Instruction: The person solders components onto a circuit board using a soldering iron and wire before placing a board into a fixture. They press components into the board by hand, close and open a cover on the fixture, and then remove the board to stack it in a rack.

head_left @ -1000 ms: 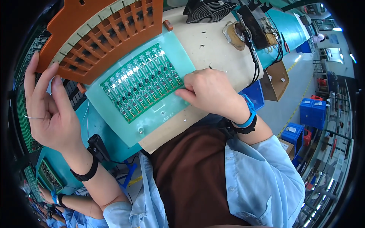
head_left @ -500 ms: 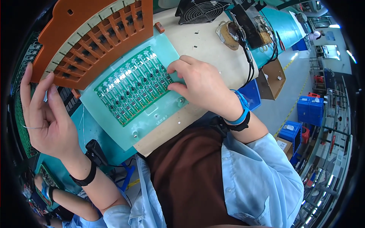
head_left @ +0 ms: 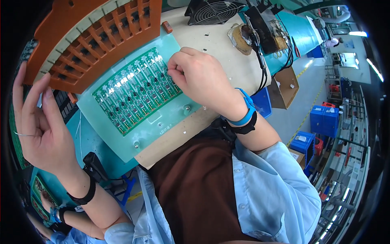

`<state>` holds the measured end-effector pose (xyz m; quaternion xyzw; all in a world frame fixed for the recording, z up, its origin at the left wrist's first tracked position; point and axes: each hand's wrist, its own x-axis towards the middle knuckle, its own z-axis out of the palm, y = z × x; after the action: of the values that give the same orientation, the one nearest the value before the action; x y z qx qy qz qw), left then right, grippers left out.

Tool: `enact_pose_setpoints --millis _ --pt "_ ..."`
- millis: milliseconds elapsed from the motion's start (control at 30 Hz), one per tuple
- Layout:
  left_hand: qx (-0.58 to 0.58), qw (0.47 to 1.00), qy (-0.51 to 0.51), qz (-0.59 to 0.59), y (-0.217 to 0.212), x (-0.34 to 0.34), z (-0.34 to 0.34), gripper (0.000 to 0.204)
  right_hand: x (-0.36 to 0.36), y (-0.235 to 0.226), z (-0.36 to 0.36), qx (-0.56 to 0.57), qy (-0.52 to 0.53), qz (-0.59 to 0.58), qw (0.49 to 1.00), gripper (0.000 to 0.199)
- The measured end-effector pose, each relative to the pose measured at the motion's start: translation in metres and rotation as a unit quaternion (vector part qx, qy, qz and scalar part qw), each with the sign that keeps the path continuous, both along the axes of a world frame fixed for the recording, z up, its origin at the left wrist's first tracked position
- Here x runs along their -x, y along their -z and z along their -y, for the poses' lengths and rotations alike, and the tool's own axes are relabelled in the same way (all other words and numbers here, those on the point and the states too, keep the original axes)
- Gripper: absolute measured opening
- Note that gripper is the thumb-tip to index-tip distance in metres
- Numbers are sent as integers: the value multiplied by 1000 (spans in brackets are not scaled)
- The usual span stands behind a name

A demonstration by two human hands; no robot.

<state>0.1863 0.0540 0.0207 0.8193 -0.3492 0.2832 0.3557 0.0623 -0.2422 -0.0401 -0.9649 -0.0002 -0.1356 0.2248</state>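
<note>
A green circuit board panel (head_left: 138, 91), set with rows of small components, lies on a pale green fixture plate (head_left: 91, 107). My right hand (head_left: 199, 75) is over the panel's right edge, thumb and fingers pinched together; whatever is between the fingertips is hidden. Behind the panel, an orange slotted frame (head_left: 61, 36) with a pale curved strip stands tilted up along the plate's far edge. My left hand (head_left: 46, 134) is raised at the frame's lower left corner. Its fingers are stretched and apart, the tips overlapping that corner; whether they touch it I cannot tell.
A black fan (head_left: 213, 14) and a dark metal device with cables (head_left: 260, 30) stand at the back, beside a round tan sponge (head_left: 240, 39). Blue crates (head_left: 325, 120) and a cardboard box (head_left: 285, 87) are at the right. At lower left is a co-worker's arm (head_left: 81, 221).
My right thumb and fingers have drawn together at the panel's right edge, from a wider spread. My left hand keeps its pose by the orange frame. The whole view has shifted slightly.
</note>
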Motion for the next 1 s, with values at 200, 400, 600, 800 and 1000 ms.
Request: enact_pose_setpoints --millis 200,400,600,800,1000 --pt "-4 994 -103 -48 -5 25 4 24 -5 -3 -4 54 -64 41 996 5" --pt "8 990 -131 -52 4 25 10 23 -3 -1 2 32 -65 40 997 10" --pt "15 990 -131 -42 20 20 -28 23 -4 -3 -11 9 -66 40 997 9" --pt "21 993 -113 -27 25 18 -30 23 -11 -1 -10 56 -104 55 991 10" --pt "27 995 -93 -9 18 18 -21 22 -9 -5 -12 43 -89 41 994 10"
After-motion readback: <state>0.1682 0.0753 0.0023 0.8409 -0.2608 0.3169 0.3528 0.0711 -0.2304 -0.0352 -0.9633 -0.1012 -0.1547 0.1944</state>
